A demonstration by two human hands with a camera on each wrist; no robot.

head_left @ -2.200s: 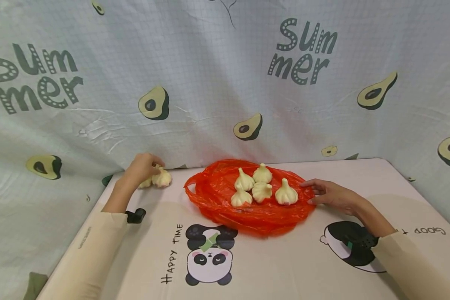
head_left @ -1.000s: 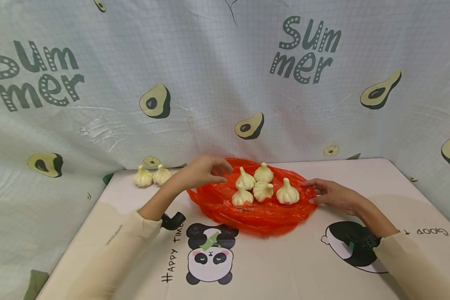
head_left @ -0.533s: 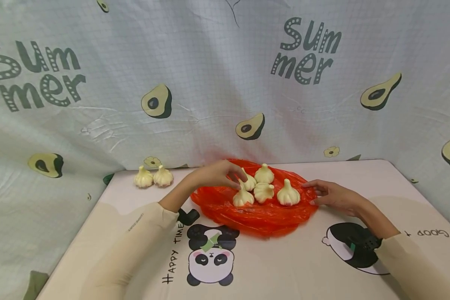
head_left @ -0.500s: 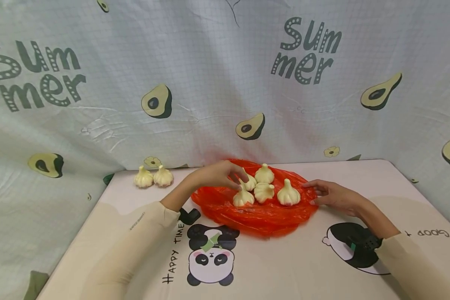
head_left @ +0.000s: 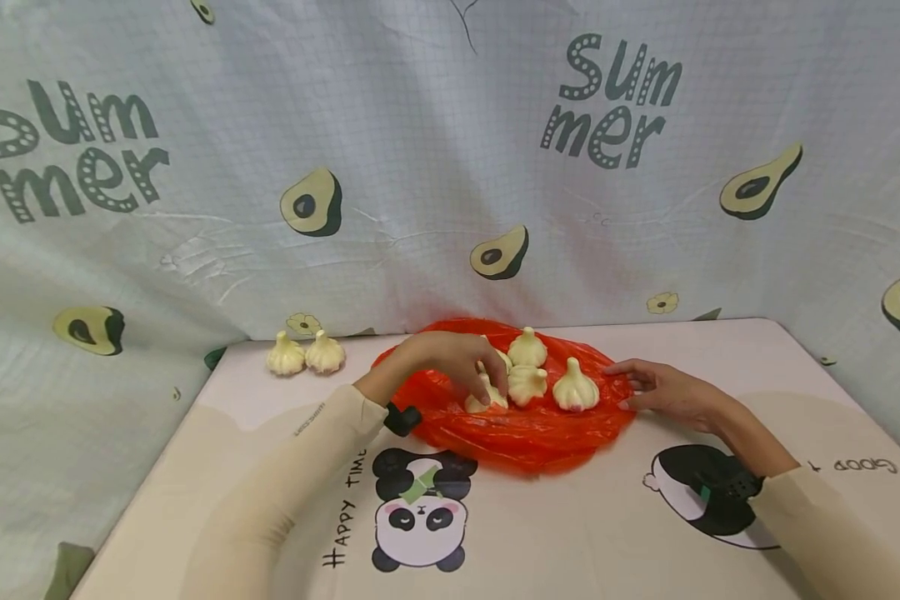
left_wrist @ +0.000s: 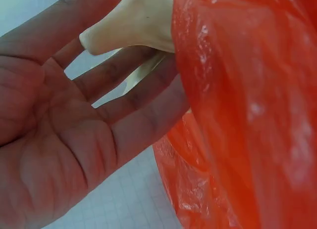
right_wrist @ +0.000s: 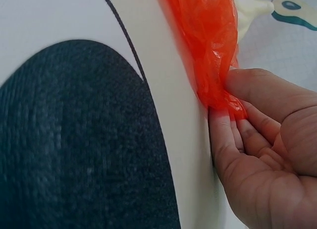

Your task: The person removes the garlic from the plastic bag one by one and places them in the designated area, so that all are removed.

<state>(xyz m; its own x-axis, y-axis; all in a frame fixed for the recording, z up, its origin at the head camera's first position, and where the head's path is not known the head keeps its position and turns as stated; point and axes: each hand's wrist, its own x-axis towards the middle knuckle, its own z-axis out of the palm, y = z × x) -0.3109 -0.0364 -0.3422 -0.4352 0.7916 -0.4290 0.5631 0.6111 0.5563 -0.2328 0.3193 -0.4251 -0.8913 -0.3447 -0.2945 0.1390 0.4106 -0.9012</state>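
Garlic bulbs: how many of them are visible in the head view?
7: two garlic bulbs at far left on the table; five in or on the red bag, one at the left hand, one partly behind it, two in the middle, one rightmost. More may be hidden.

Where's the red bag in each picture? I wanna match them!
Head: the red bag is in the middle.
Left wrist: the red bag fills the right side.
Right wrist: the red bag is at the top, just right of centre.
Landmark: garlic shows in all three.
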